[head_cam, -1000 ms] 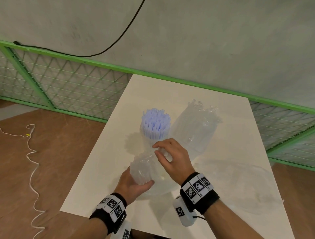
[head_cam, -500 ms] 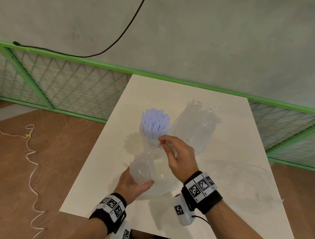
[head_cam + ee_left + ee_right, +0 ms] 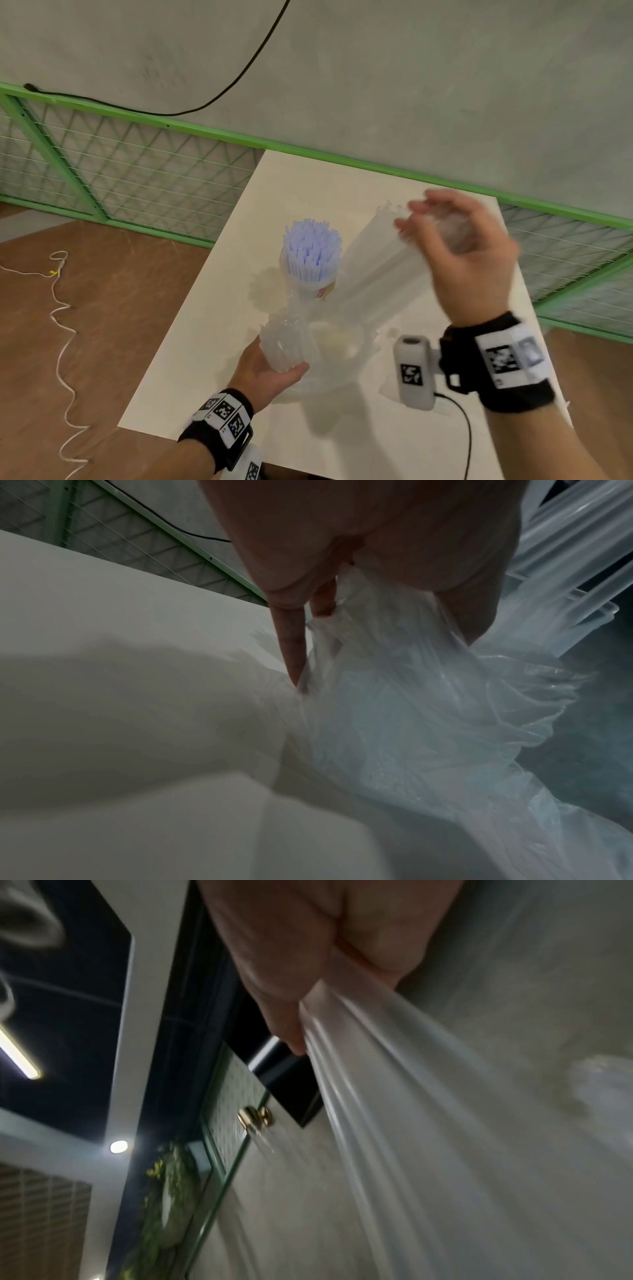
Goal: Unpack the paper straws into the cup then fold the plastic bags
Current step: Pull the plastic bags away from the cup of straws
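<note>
The tabletop (image 3: 342,185) is cream-white. The paper straws (image 3: 310,251) standing in the cup (image 3: 308,291) are pale lavender-blue with white; the cup is clear, with a small red mark on its label. The plastic bag (image 3: 286,346) is clear and colourless, milky where it bunches. Both black wristbands (image 3: 219,426) carry white tags printed with black square-grid patterns. The fence frame (image 3: 376,167) is bright green around grey diamond mesh, the wall (image 3: 411,85) is mottled grey-green with a black cable (image 3: 219,96), and the floor (image 3: 130,291) is brown wood with a white cord (image 3: 60,342).

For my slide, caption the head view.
Left hand grips a bagged straw bundle; right hand lifts another bag beside the cup.
</note>
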A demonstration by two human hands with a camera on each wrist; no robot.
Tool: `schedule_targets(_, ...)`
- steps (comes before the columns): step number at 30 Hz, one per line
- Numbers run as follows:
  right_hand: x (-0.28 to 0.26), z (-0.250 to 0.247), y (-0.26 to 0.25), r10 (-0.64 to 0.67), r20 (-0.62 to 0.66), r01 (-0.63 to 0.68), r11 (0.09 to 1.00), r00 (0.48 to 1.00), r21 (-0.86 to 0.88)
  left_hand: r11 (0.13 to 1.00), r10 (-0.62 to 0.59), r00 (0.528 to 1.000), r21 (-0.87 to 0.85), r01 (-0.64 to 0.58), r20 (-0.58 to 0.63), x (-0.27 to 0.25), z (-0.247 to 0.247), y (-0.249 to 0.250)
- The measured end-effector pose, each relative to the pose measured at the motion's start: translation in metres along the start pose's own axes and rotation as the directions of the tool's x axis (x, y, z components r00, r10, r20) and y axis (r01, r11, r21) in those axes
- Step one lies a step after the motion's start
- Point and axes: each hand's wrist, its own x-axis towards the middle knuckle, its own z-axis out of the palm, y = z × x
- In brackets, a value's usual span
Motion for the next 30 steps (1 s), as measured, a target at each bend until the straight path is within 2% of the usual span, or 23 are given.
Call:
schedule_targets(2,0.019,-0.014,-0.010,-0.030,-0.050,0.032,0.999,0.998,0.035,1.000,0.003,1.000,0.009,-0.003,0.001,0.000,0.000,0.001)
schedule_targets(7,0.046,-0.033,-0.012,-0.072,-0.095,0.072,0.997,0.993,-0.003,1.000,0.007,1.000,0.025,-0.007,-0.015,0.000,0.001,0.003)
schedule_targets(12,0.063,-0.039,-0.002,-0.083,-0.043,0.083,0.996,0.996,-0.023,1.000,0.007,1.000,0.004,-0.007,-0.004,-0.001,0.000,0.003)
schedule_targets(17,0.064,-0.033,0.020,-0.019,0.113,0.025,0.999,0.993,-0.046,1.000,-0.005,1.000,0.000,0.005,0.003,0.001,-0.001,0.000)
schedule_targets(20,0.055,-0.028,0.041,0.026,0.225,0.015,0.984,0.974,-0.178,1.000,-0.014,1.000,0.000,0.014,0.002,0.002,0.000,-0.001)
schedule_targets(23,0.044,-0.022,0.061,-0.033,0.297,0.157,0.901,0.954,-0.403,1.000,-0.016,1.000,0.012,0.016,0.003,0.003,-0.001,-0.003)
schedule_targets(25,0.037,-0.019,0.074,-0.081,0.360,0.263,0.831,0.929,-0.490,1.000,-0.012,1.000,0.017,0.012,-0.001,0.002,-0.001,-0.003)
schedule_targets(30,0.011,-0.015,0.099,-0.075,0.495,0.371,0.759,0.866,-0.535,1.000,0.002,1.000,0.018,-0.002,-0.002,0.001,-0.001,0.003)
